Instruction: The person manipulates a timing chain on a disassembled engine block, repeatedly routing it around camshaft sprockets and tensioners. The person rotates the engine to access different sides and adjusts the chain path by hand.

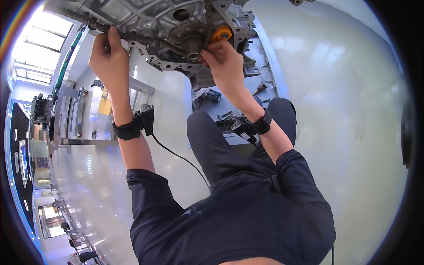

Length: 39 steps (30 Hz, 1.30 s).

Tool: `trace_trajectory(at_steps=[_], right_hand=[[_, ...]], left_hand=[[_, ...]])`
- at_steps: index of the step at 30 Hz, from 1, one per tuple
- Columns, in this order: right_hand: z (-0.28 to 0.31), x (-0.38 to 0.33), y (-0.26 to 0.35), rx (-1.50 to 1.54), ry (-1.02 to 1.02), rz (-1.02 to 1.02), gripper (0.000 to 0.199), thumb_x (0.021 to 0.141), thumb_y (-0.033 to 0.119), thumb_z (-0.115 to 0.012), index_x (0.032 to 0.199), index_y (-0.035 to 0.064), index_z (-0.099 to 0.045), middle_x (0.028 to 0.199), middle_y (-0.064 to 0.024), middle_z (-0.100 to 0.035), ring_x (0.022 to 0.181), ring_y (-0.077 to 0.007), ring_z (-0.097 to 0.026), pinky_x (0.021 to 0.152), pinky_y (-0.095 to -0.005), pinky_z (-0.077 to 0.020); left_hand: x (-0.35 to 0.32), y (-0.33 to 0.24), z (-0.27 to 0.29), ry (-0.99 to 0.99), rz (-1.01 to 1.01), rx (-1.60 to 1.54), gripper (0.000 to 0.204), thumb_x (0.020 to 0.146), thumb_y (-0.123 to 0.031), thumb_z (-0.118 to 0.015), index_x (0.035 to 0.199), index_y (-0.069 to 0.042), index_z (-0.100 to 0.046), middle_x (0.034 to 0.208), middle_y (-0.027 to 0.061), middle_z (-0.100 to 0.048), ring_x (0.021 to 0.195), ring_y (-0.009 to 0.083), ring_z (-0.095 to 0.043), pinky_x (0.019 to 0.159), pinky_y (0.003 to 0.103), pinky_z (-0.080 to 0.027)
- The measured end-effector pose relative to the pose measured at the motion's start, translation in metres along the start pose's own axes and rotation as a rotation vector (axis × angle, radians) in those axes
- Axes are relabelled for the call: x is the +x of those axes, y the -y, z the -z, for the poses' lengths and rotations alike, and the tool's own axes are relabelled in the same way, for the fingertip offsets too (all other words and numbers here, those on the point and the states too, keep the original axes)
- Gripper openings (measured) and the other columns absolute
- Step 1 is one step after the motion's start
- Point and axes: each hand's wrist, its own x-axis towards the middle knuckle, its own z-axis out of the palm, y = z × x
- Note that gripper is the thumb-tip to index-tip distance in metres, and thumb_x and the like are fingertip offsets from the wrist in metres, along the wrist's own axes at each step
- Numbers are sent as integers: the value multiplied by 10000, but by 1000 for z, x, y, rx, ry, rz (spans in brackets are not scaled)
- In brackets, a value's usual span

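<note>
A metal engine block fills the top of the view, with a toothed sprocket and protruding shaft low on its front. A dark timing chain runs from the upper left down to the sprocket and rises again on its right side. My left hand pinches the chain's left run between thumb and fingers. Close beside the shaft, my right hand has its fingers closed where the chain meets the sprocket's right side; the fingertips partly hide the contact. Just above those fingers sits an orange part with a bolt through it.
Below the block stands a low cart with a grey top, bearing a black cylinder, several bolts and a brass-coloured part. Metal-framed benches stand to the left. A cable hangs from my left wrist strap.
</note>
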Motion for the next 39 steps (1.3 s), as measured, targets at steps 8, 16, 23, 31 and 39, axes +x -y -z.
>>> trace_trajectory(at_steps=[8,16,23,31,39], right_hand=[[2,3,10,-109,32,-103,93,959,11,-651,1003,-51,-596,862,-107,-727,774,-135,-713,654,-243,-532],[4,1,3,7,57,-70,96,967,-5,-617,1035,-59,-578,906,-131,-723,818,-170,-729,689,-267,-546],[15,0,2,117,171,-70,91,970,-37,-585,1056,-52,-559,944,-126,-710,831,-176,-720,738,-281,-548],[19,0,7,116,220,-110,137,958,-30,-611,1081,-49,-553,985,-132,-706,856,-173,-706,770,-285,-550],[18,5,4,100,237,-45,194,956,-21,-627,1130,-44,-545,1056,-122,-678,934,-180,-697,797,-293,-572]], left_hand=[[-46,11,-14,-75,5,-181,296,980,-280,-683,955,13,-653,623,43,-594,523,79,-555,496,245,-397],[-114,8,-43,343,330,-273,255,988,-206,-654,1021,46,-678,747,68,-693,575,79,-580,530,246,-442],[-115,14,-60,392,393,-575,201,1016,-152,-602,946,31,-647,760,47,-683,550,66,-561,488,230,-402],[-125,14,-74,314,466,-666,218,1026,-180,-590,953,23,-621,704,30,-633,530,80,-546,471,253,-398],[-121,17,-75,266,441,-705,199,1011,-160,-607,925,18,-620,672,18,-597,524,70,-507,472,257,-384]])
